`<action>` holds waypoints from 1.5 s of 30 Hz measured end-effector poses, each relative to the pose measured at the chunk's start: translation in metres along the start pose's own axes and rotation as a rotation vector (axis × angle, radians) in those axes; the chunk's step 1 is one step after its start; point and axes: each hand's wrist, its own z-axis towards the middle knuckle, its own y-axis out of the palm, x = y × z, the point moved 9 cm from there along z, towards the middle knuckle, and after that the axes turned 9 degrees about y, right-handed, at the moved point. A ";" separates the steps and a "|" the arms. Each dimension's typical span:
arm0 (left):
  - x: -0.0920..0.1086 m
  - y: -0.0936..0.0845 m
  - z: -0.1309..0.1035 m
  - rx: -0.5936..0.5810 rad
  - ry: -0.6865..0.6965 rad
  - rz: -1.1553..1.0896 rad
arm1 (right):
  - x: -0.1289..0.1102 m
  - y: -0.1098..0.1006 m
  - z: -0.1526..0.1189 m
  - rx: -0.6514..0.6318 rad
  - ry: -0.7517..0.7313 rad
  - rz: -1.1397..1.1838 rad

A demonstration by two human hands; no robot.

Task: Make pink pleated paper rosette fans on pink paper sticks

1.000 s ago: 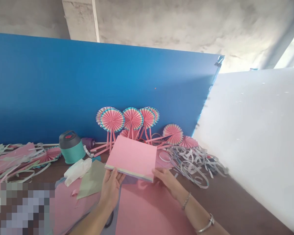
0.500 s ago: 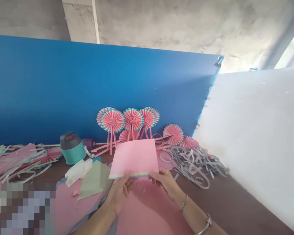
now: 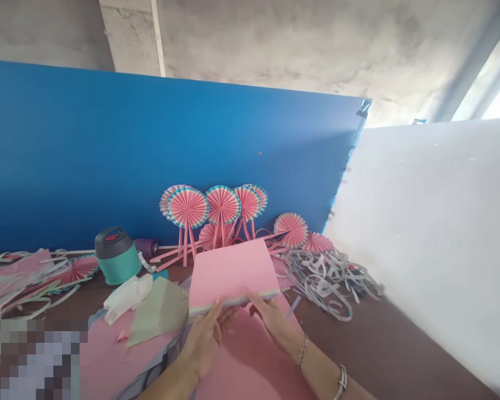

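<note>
A pink sheet of paper [image 3: 234, 272] with pale green and lilac bands along its near edge is held up between my two hands. My left hand [image 3: 208, 333] pinches that near edge left of its middle, thumb on top and fingers beneath. Closer to the sheet's right corner, my right hand [image 3: 270, 316] grips the same edge, its thumb on the pink face. Most of the fingertips are hidden under the paper. Below both hands lies a larger pink sheet [image 3: 250, 361] on the brown table [image 3: 358, 344].
Pink pleated paper fans [image 3: 187, 207] on sticks stand against the blue panel [image 3: 108, 144]. Curled paper strips [image 3: 325, 278] are heaped at the right by a white wall [image 3: 441, 222]. At left are a teal-and-grey container [image 3: 117, 258], a crumpled white wrapper [image 3: 127, 297] and green paper [image 3: 160, 311].
The pink sheet has tilted, its right side swinging out further right. My right hand has shifted left along the edge, closer to my left hand. The view has moved slightly.
</note>
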 end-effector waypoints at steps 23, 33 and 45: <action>0.014 -0.021 0.012 0.115 0.072 0.042 | -0.023 -0.048 0.008 0.071 0.004 0.015; 0.073 -0.081 0.032 0.315 0.315 0.359 | 0.000 -0.073 0.012 -0.063 0.298 -0.093; 0.007 0.017 -0.020 -0.802 0.559 1.590 | 0.022 -0.045 -0.027 -0.500 0.564 -0.599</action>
